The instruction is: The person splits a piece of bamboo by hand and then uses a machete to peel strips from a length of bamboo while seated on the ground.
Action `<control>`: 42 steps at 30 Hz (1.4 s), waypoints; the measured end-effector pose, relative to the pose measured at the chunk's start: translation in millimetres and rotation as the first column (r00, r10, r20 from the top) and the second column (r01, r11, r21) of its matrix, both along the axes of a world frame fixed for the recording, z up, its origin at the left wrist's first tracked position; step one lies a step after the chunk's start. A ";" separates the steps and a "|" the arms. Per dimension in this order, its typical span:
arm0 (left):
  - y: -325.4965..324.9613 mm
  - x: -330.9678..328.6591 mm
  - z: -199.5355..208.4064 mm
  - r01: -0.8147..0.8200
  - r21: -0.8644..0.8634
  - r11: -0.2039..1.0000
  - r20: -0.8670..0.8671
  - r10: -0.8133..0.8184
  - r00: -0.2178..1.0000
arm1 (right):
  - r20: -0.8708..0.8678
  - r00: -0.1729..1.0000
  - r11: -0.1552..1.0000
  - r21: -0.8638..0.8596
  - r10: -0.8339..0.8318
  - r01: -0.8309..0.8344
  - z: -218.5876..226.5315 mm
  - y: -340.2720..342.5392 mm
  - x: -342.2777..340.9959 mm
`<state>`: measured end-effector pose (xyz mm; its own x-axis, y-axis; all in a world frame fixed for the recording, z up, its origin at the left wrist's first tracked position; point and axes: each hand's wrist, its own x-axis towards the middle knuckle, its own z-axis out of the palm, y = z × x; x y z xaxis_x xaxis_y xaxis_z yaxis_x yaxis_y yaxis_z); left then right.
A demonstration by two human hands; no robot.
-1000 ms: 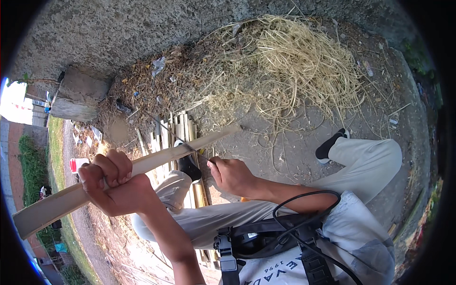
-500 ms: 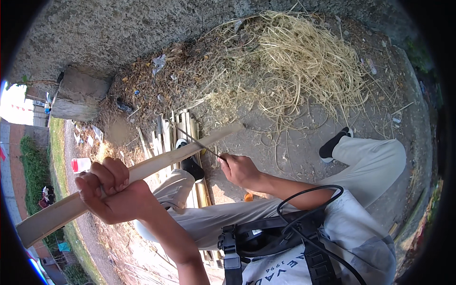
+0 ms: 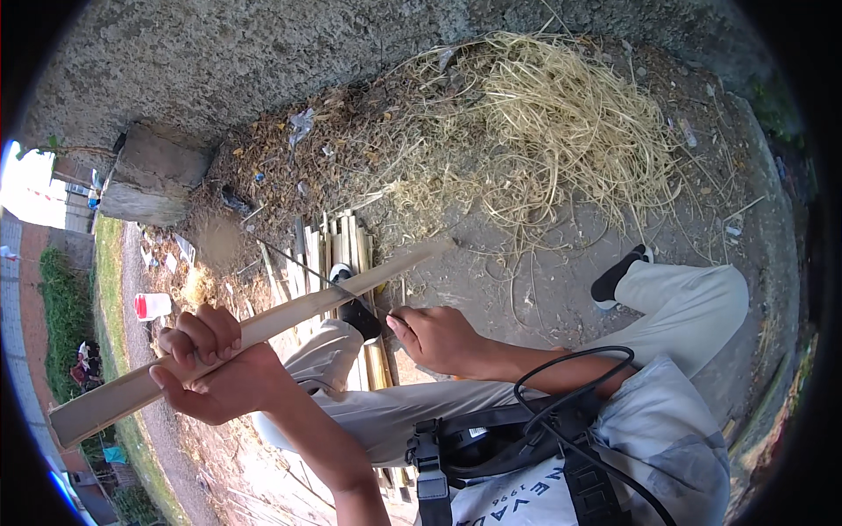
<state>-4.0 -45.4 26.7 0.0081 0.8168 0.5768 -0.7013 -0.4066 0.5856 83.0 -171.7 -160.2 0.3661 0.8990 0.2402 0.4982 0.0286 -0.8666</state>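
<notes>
A long pale slat, apparently split bamboo [image 3: 289,313], slants from the lower left up toward the middle. My left hand [image 3: 230,373] is closed round its lower part, fingers over the top and thumb below. My right hand [image 3: 443,340] is closed on a long, thin, dark-bladed knife [image 3: 307,271]; its handle is hidden in my fist. The blade points up and left and crosses the slat near my left shoe, but whether it touches is unclear. The slat's far end hangs over the ground, beyond my right hand.
A stack of similar slats [image 3: 360,248] lies under and beside my left shoe [image 3: 357,316]. A large heap of pale shavings [image 3: 579,123] lies near the rough wall [image 3: 324,53]. A concrete block [image 3: 156,175] and a red-lidded container [image 3: 153,306] are at left.
My right hand has shifted slightly left and down, and the knife blade now reaches farther left past the slat. My left hand and the slat have moved slightly right.
</notes>
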 end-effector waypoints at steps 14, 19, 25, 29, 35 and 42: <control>12.4 -6.5 -13.2 -0.182 -0.179 0.967 0.039 0.192 0.981 | -0.003 1.000 0.985 -0.175 -0.013 0.013 -13.1 -12.7 3.5; -30.6 12.5 0.0 -0.182 -0.120 0.976 -0.001 0.183 0.983 | 0.048 0.998 0.999 -0.001 -0.035 0.035 -15.5 -18.6 -5.7; -30.3 24.1 -9.1 -0.198 -0.092 0.976 -0.030 0.196 0.980 | -0.021 0.993 0.858 -0.505 -0.119 0.092 -110.7 -19.7 39.9; -25.7 26.8 -2.5 -0.293 -0.092 0.952 -0.032 0.292 0.956 | -0.109 0.989 0.973 -0.222 -0.097 0.071 -40.6 -8.0 18.2; -24.9 17.7 0.7 -0.326 -0.123 0.937 -0.030 0.325 0.945 | -0.014 0.988 0.921 -0.366 -0.151 0.136 -98.8 -11.7 10.4; -18.0 27.3 2.5 -0.416 -0.127 0.900 -0.080 0.409 0.909 | -0.133 0.984 0.938 -0.339 -0.118 0.067 -65.1 -6.2 22.9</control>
